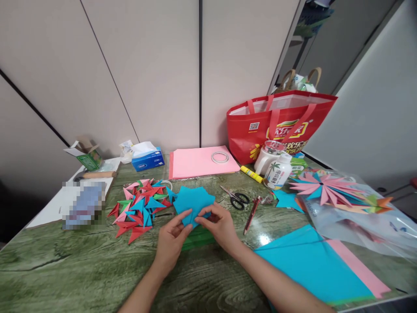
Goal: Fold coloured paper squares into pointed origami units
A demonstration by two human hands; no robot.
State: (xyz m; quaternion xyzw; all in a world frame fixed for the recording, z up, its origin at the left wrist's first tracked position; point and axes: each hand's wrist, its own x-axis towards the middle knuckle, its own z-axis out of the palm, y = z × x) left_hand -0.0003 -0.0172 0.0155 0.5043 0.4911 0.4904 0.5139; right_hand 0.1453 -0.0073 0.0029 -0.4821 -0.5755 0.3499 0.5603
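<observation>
Between my two hands is a blue folded paper piece with a pointed, zigzag upper edge. My left hand pinches its lower left edge between thumb and fingers. With thumb and forefinger, my right hand grips the lower right side of the same piece. Green paper lies on the table just under my hands. To the left is a heap of folded paper pieces in red, pink, blue and green. Scissors with black handles and a dark red pen lie to the right.
Pink sheets with a tape roll lie behind. A glue stick, white bottle, mug and red bag stand back right. Blue sheets and a paper flower are right; a tissue pack is back left.
</observation>
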